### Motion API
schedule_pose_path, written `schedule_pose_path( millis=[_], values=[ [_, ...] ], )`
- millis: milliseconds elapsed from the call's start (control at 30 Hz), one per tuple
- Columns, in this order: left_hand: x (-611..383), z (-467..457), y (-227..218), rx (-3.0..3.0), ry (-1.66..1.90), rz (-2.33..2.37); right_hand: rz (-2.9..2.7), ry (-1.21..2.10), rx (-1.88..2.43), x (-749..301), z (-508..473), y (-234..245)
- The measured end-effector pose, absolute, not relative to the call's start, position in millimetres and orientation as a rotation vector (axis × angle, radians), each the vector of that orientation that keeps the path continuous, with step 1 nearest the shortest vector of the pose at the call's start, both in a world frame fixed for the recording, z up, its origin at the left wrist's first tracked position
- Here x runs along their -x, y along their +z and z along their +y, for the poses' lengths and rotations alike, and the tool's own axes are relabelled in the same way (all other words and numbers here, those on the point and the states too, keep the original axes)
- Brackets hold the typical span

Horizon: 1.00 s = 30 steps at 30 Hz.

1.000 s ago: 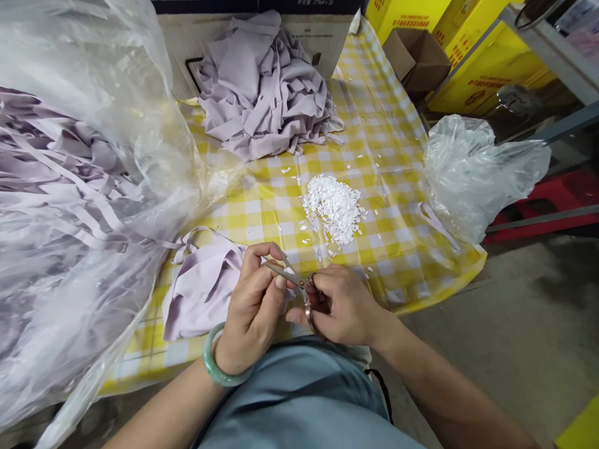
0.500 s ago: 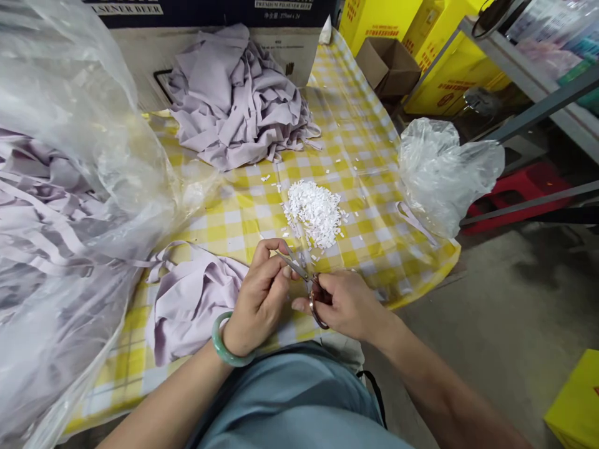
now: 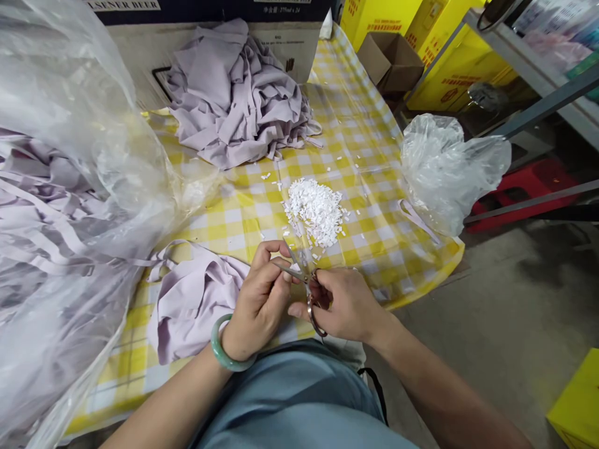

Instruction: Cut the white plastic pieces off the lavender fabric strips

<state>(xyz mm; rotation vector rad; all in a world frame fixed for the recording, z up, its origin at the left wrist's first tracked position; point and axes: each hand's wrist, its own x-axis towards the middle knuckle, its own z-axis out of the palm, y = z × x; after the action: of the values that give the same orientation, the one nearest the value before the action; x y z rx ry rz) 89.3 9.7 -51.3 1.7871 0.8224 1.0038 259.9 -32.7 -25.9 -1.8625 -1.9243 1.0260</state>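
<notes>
**Desk:** What do you have on the head camera?

**Operator:** I see a person seated at a table under a yellow-and-white checked cloth (image 3: 369,149). The left hand (image 3: 259,299), a green bangle (image 3: 223,352) on its wrist, has thumb and forefinger pressed together on a small bit of the lilac garment (image 3: 191,299). The right hand (image 3: 349,305) is closed through the handles of the scissors (image 3: 302,277), whose blades stand slightly apart, touching the left fingertips.

**Desk:** And where does the garment lie?

**Operator:** It lies crumpled at the near edge of the table, just left of the hands. A heap of white snippets (image 3: 316,209) sits just beyond the blades, and a pile of lilac cloth (image 3: 236,93) lies at the far end. A large clear bag (image 3: 70,187) of the same cloth fills the left.

**Desk:** Any writing?

**Operator:** I read "SENER BEER" on the dark carton (image 3: 126,5) at top left, its first letters cut off. The yellow cartons (image 3: 449,56) carry red print too small for me to read. A crumpled plastic bag (image 3: 444,168) rests on the table's right edge.
</notes>
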Motion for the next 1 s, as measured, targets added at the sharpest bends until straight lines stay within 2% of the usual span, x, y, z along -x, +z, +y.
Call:
schedule_pose_path(
  millis=[1000],
  values=[
    [-87.6, 15.5, -54.6, -1.757, 0.95, 0.722, -1.836, 1.163, 1.88, -260.5, -32.2, -30.6]
  ],
)
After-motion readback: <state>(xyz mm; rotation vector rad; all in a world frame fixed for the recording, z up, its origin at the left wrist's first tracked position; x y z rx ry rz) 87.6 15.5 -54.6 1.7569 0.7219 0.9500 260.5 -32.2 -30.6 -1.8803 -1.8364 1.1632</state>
